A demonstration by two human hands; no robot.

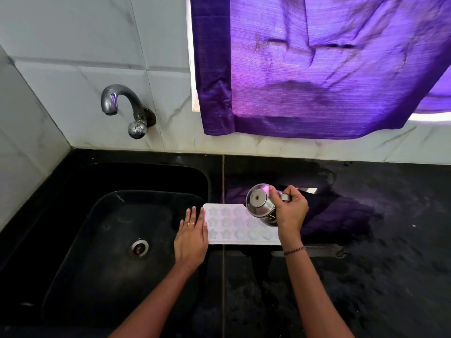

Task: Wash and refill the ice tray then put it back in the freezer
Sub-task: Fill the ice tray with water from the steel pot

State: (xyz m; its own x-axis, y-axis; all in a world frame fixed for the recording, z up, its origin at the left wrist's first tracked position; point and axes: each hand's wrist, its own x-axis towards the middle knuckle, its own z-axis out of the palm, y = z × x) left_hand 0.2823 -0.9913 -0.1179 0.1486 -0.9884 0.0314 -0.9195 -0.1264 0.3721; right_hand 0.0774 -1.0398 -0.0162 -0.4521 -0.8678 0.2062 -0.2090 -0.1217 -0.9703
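Ice tray [234, 228], white w/ star-shaped cells, lay flat at ctr of frame, a bit below the middle, on the black counter [366, 264] just right of the sink [73, 215]. Its left end was at the sink's rim.

L hand [191, 236] lay flat, fingers straight and together, gripping nothing and resting on the tray's left end. There was a ring [190, 224] on one finger.

R hand [290, 211] had its fingers curled round a small steel jug [258, 203], tipped over the tray's right part w/ its base facing the camera. Mouth was hidden, so couldn't tell if water was running. There was a bracelet [294, 250] on that wrist.

The tap [122, 103] was on the tiled wall, upper left. A purple curtain [329, 69] hung upper right, and the drain [139, 248] was lower left of ctr.
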